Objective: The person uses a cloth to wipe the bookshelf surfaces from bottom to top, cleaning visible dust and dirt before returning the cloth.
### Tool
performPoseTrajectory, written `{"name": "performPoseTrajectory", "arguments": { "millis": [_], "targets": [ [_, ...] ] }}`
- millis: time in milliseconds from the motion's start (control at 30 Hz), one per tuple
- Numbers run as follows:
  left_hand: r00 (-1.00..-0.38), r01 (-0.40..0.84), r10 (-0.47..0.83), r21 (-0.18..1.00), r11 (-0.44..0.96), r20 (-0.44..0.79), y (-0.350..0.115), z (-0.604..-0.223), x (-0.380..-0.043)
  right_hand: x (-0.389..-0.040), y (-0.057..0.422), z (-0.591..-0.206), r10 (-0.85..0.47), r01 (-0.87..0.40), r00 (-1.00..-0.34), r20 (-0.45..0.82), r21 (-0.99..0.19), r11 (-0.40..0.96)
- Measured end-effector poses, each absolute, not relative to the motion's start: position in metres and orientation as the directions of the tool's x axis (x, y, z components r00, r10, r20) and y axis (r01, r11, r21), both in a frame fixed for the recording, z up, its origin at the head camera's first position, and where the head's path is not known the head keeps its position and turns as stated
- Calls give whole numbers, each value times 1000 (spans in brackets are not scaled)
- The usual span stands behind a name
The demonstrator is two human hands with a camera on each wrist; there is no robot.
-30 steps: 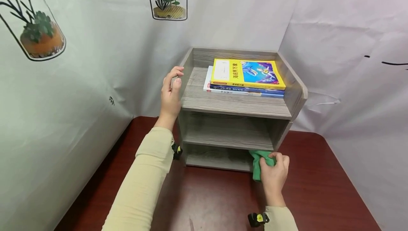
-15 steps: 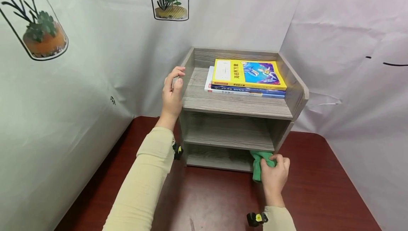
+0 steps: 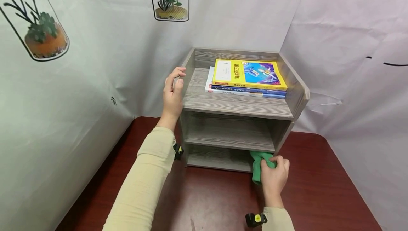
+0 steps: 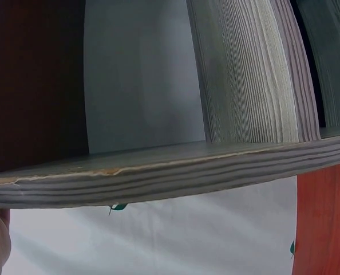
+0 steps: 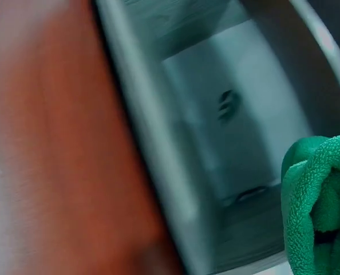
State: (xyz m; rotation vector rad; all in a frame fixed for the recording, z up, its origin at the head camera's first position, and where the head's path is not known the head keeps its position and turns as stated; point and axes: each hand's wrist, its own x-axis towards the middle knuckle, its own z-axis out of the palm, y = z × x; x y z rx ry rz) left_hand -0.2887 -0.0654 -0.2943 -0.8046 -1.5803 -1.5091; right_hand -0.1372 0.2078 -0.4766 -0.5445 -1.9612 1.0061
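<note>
Pinching the cloth (image 3: 256, 167) between thumb and curled fingers of the right hand (image 3: 275, 178), at the lower right front corner of the shelf (image 3: 236, 106), draping partly past the lowest edge. Seemingly wiping there; probably best pressing firmly along the edge, tucking in the loose tail. Gripping the shelf's left front edge with the left hand (image 3: 172, 93), wisely bracing against sliding across the bench (image 3: 318, 181) and jolting the books (image 3: 248, 79) near the top right edge. In the right wrist view, showing fluffy folds and a pale surface (image 5: 261, 86) with dark marks, hidden from the head. In the left wrist view, revealing a rough brown line (image 4: 107, 172) along the edge, but omitting the cloth.
</note>
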Motion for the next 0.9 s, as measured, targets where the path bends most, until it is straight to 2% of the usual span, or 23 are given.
{"name": "performPoseTrajectory", "arguments": {
  "millis": [167,333,600,900],
  "targets": [
    [-490,864,-70,494,100,869,-66,-294,-288,-138,205,-466,679,-31,-523,515,-808,588],
    [-493,862,-68,498,100,867,-66,-294,-289,-139,206,-474,680,-16,-519,518,-801,598],
    [-490,863,-72,495,103,869,-67,-296,-289,-139,206,-494,683,37,-546,485,-800,598],
    [-478,869,-72,483,105,875,-66,-295,-289,-135,204,-513,702,132,-598,386,-817,561]
  ]
}}
